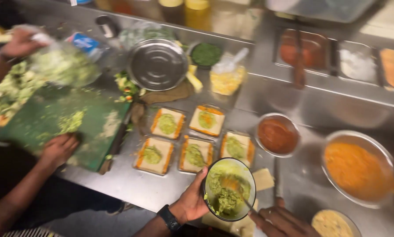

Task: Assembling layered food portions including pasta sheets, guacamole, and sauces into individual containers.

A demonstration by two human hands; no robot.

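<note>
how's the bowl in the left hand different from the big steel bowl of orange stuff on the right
The small round steel bowl of green mash is tilted in the left hand; the large steel bowl of orange mixture sits flat on the counter. One is smaller and green-filled, the other wider and orange-filled. Both are round metal.

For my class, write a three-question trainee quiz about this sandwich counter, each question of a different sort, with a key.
1. How many bread slices topped with green filling lie on the counter?
2. True or false: the left hand holds the bowl of green mash.
3. The green cutting board lies under: A) the person's own right hand, B) a co-worker's hand, C) the steel lid.

Key: 1. five; 2. true; 3. B
</note>
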